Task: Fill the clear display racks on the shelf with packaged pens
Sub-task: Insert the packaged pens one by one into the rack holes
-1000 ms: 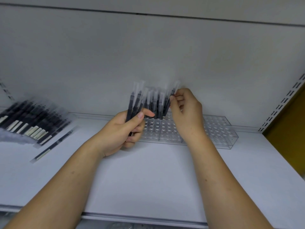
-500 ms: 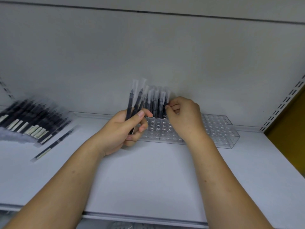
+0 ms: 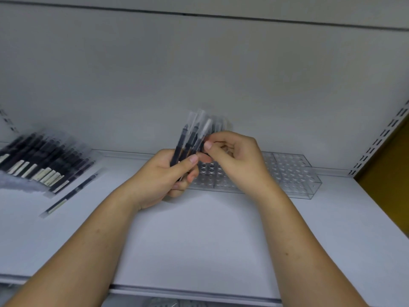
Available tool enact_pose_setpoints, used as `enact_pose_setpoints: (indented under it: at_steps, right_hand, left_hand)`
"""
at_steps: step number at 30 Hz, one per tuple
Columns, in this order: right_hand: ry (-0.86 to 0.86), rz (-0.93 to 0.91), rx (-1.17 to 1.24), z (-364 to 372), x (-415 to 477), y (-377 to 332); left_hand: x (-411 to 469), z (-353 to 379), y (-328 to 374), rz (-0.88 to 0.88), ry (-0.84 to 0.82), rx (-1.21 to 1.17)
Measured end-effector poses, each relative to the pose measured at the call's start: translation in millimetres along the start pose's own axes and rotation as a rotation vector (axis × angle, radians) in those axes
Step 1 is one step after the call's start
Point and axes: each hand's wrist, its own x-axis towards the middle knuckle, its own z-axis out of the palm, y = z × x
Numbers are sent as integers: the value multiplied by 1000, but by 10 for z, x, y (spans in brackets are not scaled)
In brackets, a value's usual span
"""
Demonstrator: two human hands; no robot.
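The left hand grips a bundle of packaged pens nearly upright, and the right hand pinches one pen at its right edge. The clear rack lies just behind both hands, its free holes nearer the right hand.

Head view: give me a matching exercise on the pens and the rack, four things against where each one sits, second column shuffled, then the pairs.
1. bundle of packaged pens
2. clear display rack
3. pile of packaged pens
4. single packaged pen

A. lies alone on the shelf, beside the pile
B. stands at the back, right of centre
C. upright in the left hand's grip
D. heaped at the far left

Pairs: 1-C, 2-B, 3-D, 4-A.
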Motion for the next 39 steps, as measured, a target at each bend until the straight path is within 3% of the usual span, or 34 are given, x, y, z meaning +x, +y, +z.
enact_pose_setpoints:
  at_steps: [14,17,21,25,30,39]
  right_hand:
    - [67,60,149,113,14,13]
    - [180,38,224,59,39,-25]
    - [451,-47,370,-91,111,-36]
    - [589,-143,148,-197,123,65]
    - [504,-137,-113,-157,131,183]
    - [376,-106,-251,-121,136,229]
  left_hand:
    - [-6,8,5,-4,-9,-9]
    - [8,-16,-20,-13,14,-18]
    - [32,-36,-36,-24,60,-9]
    - [45,-52,-41,-23,83,-76]
    - [59,-90,-45,-9,74,-201]
    - [55,-79,-6,10,107,-214]
